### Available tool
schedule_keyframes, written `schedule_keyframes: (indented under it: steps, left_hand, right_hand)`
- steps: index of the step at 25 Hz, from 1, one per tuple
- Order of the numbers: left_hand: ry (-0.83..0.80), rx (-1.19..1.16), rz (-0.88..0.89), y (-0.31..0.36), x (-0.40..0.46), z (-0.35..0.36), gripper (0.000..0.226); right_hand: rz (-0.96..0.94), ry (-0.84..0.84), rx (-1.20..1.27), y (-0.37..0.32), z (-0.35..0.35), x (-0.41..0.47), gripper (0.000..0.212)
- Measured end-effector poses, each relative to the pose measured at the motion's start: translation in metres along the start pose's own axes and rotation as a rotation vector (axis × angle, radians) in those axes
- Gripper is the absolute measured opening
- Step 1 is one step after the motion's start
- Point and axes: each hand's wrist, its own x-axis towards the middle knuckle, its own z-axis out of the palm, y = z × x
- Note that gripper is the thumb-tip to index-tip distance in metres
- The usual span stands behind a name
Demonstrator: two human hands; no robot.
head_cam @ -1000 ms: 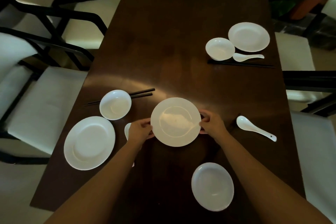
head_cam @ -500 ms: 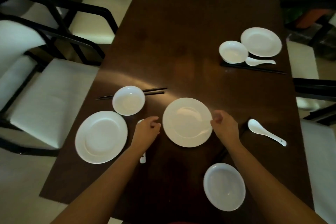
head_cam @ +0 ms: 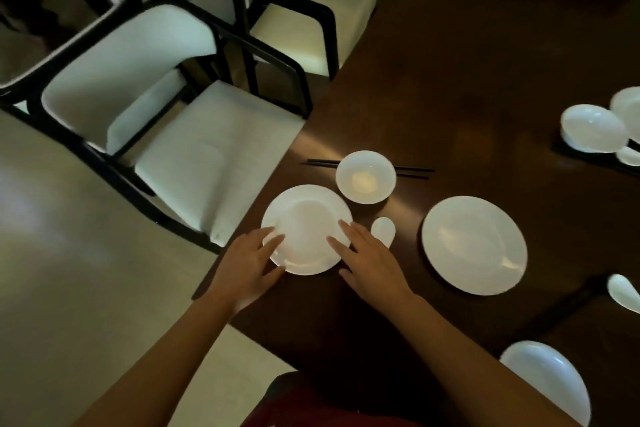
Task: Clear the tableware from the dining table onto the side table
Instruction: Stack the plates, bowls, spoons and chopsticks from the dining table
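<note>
A white plate [head_cam: 306, 222] lies near the left edge of the dark wooden dining table [head_cam: 467, 62]. My left hand [head_cam: 247, 265] rests on its left rim with straight fingers, thumb at the near edge. My right hand [head_cam: 372, 262] lies with spread fingers on its right rim. A white spoon [head_cam: 383, 230] lies just right of that hand, partly hidden by it. A white bowl [head_cam: 365, 177] sits on black chopsticks [head_cam: 412, 172] behind the plate. A second white plate [head_cam: 474, 246] lies to the right.
A white bowl [head_cam: 550, 381] sits at the near right, a spoon [head_cam: 625, 291] at the right edge. Another bowl [head_cam: 592, 128], plate [head_cam: 628, 111] and spoon [head_cam: 628, 155] are at the far right. White-cushioned black chairs [head_cam: 207, 149] stand close along the table's left side.
Both hands let go of the middle plate and moved left onto the left plate. The view swung left, so the table's right side is now cut off.
</note>
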Motion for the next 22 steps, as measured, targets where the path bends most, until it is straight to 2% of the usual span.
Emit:
schedule_keyframes:
  steps: [3, 5, 9, 15, 19, 22]
  left_hand:
    - [-0.101, 0.057, -0.022, -0.025, 0.006, 0.015, 0.076]
    - [-0.146, 0.081, 0.031, -0.032, 0.011, 0.022, 0.069]
    - [-0.086, 0.015, 0.054, -0.036, 0.014, 0.034, 0.052]
    - [-0.033, -0.175, 0.036, -0.040, 0.011, 0.040, 0.054]
    - [-0.052, -0.176, 0.046, -0.039, 0.016, 0.043, 0.051]
    - [0.021, -0.229, 0.073, -0.033, 0.019, 0.039, 0.042]
  right_hand:
    - [0.048, -0.067, -0.023, -0.004, 0.015, 0.011, 0.064]
    - [0.066, -0.112, -0.057, -0.004, 0.020, 0.016, 0.059]
    - [0.051, -0.115, -0.078, -0.009, 0.023, 0.024, 0.049]
    - [0.128, -0.026, 0.046, -0.009, 0.023, 0.024, 0.041]
    - [0.121, -0.091, 0.039, -0.010, 0.026, 0.029, 0.041]
    - [0.101, -0.069, 0.019, -0.007, 0.030, 0.027, 0.045]
